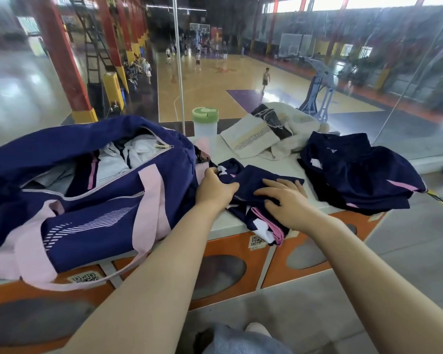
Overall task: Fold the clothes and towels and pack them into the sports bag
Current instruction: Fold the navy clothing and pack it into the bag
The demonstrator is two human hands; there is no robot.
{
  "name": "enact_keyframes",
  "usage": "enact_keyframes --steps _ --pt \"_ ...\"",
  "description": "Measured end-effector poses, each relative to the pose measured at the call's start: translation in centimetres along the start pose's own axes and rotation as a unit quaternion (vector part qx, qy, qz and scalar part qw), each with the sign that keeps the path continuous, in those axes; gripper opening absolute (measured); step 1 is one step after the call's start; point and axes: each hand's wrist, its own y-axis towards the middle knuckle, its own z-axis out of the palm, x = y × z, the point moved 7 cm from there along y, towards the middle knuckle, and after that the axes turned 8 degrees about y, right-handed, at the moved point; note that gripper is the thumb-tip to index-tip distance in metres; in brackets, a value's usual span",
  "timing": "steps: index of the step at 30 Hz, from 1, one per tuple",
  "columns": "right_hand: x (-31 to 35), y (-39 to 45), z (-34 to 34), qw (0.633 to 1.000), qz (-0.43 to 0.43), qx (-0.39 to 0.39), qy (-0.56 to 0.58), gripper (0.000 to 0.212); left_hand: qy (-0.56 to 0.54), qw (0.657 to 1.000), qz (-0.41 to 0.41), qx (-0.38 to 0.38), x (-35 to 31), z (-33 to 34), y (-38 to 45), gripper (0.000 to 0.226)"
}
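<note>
A navy sports bag [82, 200] with pink straps lies unzipped at the left, white and navy clothes showing inside. Beside it on the white ledge lies a folded navy garment [251, 180] with pink and white trim. My left hand [215, 190] grips its left edge, thumb on top. My right hand [284, 200] presses flat on the garment's right side, fingers spread. A pile of navy shorts [356, 175] with pink stripes sits to the right. A cream towel [264, 134] with a dark patterned panel lies behind.
A clear bottle with a green lid [205, 123] stands between the bag and the towel. The white ledge [228, 221] tops orange lockers with QR stickers. A glass wall directly behind overlooks a basketball court with people far below.
</note>
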Motion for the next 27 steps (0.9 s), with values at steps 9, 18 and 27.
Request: enact_keyframes --steps 9,18,27 --pt "-0.4 2.0 -3.4 0.985 -0.037 0.040 -0.163 0.067 -0.142 0.989 -0.028 -0.026 0.8 0.7 0.3 0.036" --pt "-5.4 0.1 -4.0 0.954 0.287 -0.064 -0.053 0.064 -0.217 0.975 -0.028 0.039 0.4 1.6 0.9 0.083" --pt "-5.3 -0.1 -4.5 0.954 0.298 0.028 0.016 0.055 -0.209 0.973 -0.014 0.093 -0.7 2.4 0.2 0.044"
